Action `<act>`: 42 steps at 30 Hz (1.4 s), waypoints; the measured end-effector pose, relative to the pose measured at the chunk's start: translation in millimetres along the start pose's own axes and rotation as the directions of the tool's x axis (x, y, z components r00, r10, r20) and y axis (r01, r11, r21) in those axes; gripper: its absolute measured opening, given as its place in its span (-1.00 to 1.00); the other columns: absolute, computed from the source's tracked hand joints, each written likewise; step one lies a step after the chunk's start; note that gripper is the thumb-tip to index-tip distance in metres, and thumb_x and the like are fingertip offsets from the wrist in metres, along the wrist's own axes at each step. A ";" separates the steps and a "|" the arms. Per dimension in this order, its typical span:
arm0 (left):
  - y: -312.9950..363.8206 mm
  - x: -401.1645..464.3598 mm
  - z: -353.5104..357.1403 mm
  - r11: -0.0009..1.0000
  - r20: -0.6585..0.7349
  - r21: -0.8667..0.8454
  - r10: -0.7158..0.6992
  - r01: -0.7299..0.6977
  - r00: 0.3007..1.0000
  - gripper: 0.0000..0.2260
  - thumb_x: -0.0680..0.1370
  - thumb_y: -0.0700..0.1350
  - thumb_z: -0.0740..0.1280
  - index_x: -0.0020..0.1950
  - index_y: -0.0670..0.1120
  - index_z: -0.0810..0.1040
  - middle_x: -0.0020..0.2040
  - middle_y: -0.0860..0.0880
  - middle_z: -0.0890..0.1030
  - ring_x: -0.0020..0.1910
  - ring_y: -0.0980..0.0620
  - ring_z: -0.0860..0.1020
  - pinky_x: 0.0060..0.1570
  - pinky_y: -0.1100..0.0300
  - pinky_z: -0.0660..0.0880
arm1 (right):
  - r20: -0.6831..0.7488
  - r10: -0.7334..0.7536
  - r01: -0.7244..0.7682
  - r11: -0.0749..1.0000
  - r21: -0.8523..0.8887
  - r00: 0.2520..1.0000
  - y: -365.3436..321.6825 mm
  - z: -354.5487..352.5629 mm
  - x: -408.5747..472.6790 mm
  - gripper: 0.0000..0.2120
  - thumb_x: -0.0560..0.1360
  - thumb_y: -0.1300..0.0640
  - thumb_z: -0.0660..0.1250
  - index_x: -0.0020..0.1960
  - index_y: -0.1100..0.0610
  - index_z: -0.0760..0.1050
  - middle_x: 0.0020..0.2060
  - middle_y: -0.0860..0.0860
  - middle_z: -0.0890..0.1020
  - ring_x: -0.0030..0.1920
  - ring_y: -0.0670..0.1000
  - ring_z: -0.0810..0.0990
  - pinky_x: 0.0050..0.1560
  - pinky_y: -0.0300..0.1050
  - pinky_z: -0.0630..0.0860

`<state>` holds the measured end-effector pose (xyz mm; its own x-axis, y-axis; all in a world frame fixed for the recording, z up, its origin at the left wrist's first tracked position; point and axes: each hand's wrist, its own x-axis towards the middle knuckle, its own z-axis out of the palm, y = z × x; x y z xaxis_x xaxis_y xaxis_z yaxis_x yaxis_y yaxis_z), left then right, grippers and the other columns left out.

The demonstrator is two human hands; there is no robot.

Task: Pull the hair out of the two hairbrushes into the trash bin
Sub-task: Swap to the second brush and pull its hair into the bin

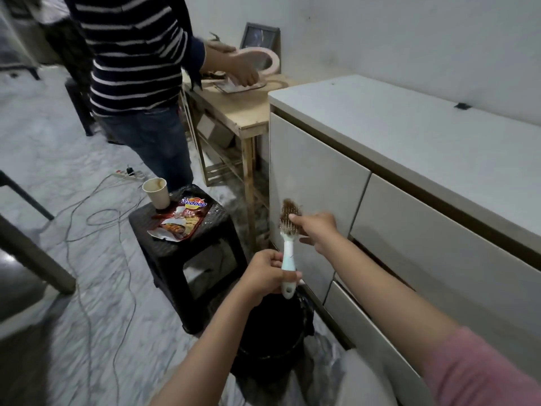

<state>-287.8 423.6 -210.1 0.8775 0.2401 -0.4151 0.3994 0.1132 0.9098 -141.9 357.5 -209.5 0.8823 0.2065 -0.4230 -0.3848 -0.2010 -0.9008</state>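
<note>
I hold a hairbrush [287, 253] with a pale blue-white handle upright over the black trash bin [272, 332]. My left hand [270, 273] grips the handle near its lower end. Brown hair [289, 208] is tangled in the bristles at the top of the brush head. My right hand [317, 231] is at the right side of the head, fingertips pinching into the bristles and hair. The bin stands on the floor right below the brush, against the white cabinet. Only one hairbrush is in view.
A white drawer cabinet [409, 177] fills the right. A black stool [187, 247] left of the bin carries a paper cup [156, 193] and a snack packet [183, 218]. Another person [137, 83] stands at a wooden table [234, 112]. Cables [96, 224] trail across the floor.
</note>
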 end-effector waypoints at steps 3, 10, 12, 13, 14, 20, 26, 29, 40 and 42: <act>-8.2 -19.0 1.3 0.999 -0.019 0.031 0.018 -0.018 1.000 -0.70 0.43 -0.39 0.45 0.04 -0.21 0.41 -0.27 -0.10 0.64 -0.45 0.13 0.65 -0.52 0.30 0.49 | -0.011 -0.003 0.003 0.999 0.035 1.000 4.7 -3.0 -19.8 -0.71 0.29 0.22 0.56 -0.09 0.25 0.53 -0.10 0.13 0.65 -0.14 0.08 0.64 -0.21 -0.03 0.62; -15.3 -37.7 2.8 0.987 -0.134 0.159 0.057 -0.036 0.989 -0.77 0.51 -0.28 0.38 -0.02 -0.10 0.33 -0.19 -0.06 0.50 -0.35 0.09 0.52 -0.43 0.29 0.41 | 0.002 -0.056 0.056 0.991 0.124 0.998 -4.1 -0.9 -48.1 -0.80 0.36 0.28 0.49 -0.30 0.15 0.47 -0.33 0.05 0.59 -0.35 -0.02 0.56 -0.45 -0.18 0.47; -10.7 -42.2 4.2 0.985 -0.163 0.172 0.044 -0.015 0.986 -0.77 0.52 -0.28 0.35 0.03 -0.13 0.31 -0.28 -0.06 0.48 -0.41 0.09 0.46 -0.45 0.29 0.35 | 0.001 -0.061 0.060 0.992 0.114 0.998 -7.5 1.5 -51.9 -0.79 0.37 0.29 0.48 -0.31 0.15 0.46 -0.32 0.07 0.60 -0.35 0.00 0.57 -0.45 -0.17 0.49; -7.7 -43.9 4.0 0.987 -0.178 0.163 0.026 0.003 0.984 -0.77 0.53 -0.28 0.34 0.04 -0.13 0.30 -0.32 -0.06 0.47 -0.43 0.09 0.44 -0.47 0.27 0.31 | 0.002 -0.063 0.062 0.992 0.113 0.998 -9.9 3.4 -54.4 -0.79 0.38 0.30 0.47 -0.31 0.16 0.45 -0.32 0.08 0.59 -0.35 0.00 0.57 -0.44 -0.15 0.51; -4.0 -45.8 5.0 0.988 -0.196 0.153 0.019 0.012 0.980 -0.80 0.53 -0.27 0.32 0.04 -0.14 0.31 -0.35 -0.07 0.46 -0.46 0.09 0.42 -0.49 0.27 0.29 | 0.006 -0.058 0.057 0.991 0.118 0.998 -12.2 5.5 -56.6 -0.78 0.39 0.31 0.46 -0.31 0.17 0.44 -0.33 0.09 0.58 -0.36 0.00 0.56 -0.44 -0.13 0.53; 6.4 -42.2 3.6 0.998 -0.330 0.052 0.045 -0.029 0.943 -0.68 0.65 -0.08 0.17 -0.27 -0.18 0.42 -0.41 -0.11 0.45 -0.58 0.05 0.38 -0.62 0.36 0.24 | -0.014 -0.031 0.033 0.986 0.162 0.999 -18.0 19.7 -54.8 -0.86 0.43 0.32 0.42 -0.23 0.22 0.47 -0.27 0.11 0.60 -0.42 -0.05 0.57 -0.59 -0.24 0.49; 10.0 -39.2 2.0 0.995 -0.374 -0.104 -0.047 0.008 0.926 -0.74 0.64 -0.12 0.18 -0.21 -0.19 0.41 -0.40 -0.08 0.39 -0.55 0.05 0.31 -0.60 0.38 0.20 | 0.051 -0.019 0.009 0.982 0.189 0.999 -8.9 26.8 -49.4 -0.93 0.49 0.36 0.31 -0.10 0.37 0.55 -0.12 0.20 0.68 -0.53 -0.10 0.58 0.21 0.15 0.50; 9.4 -37.4 3.2 0.979 -0.386 -0.201 -0.098 0.020 0.917 -0.79 0.63 -0.12 0.20 -0.14 -0.20 0.43 -0.38 -0.07 0.41 -0.51 0.06 0.33 -0.58 0.37 0.23 | 0.073 -0.016 0.001 0.980 0.201 0.997 -6.2 26.3 -52.4 -0.82 0.52 0.38 0.25 0.09 0.43 0.50 -0.03 0.23 0.65 -0.36 -0.06 0.64 0.20 0.06 0.53; 7.7 -33.5 5.6 0.907 -0.377 -0.419 -0.213 0.039 0.901 -0.86 0.61 -0.17 0.20 -0.12 -0.18 0.41 -0.37 -0.07 0.42 -0.48 0.08 0.35 -0.60 0.40 0.30 | 0.184 0.045 -0.125 0.884 0.450 0.982 8.3 17.8 -62.4 -0.86 0.51 0.50 0.15 0.07 0.45 0.38 -0.07 0.34 0.57 0.20 0.28 0.55 0.05 0.00 0.60; 6.6 -26.0 -0.5 0.892 -0.407 -0.451 -0.229 0.024 0.884 -0.86 0.60 -0.20 0.18 -0.15 -0.17 0.40 -0.37 -0.08 0.42 -0.49 0.07 0.34 -0.60 0.40 0.29 | 0.216 0.035 -0.143 0.849 0.509 0.976 11.8 18.4 -67.4 -0.90 0.51 0.52 0.15 0.00 0.44 0.38 -0.10 0.34 0.52 0.21 0.32 0.53 -0.14 0.01 0.63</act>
<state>-308.2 418.6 -193.3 0.5759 0.5791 -0.5771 0.2575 0.5415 0.8003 -211.0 358.8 -193.5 0.7888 0.4012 -0.4657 -0.5911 0.2872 -0.7537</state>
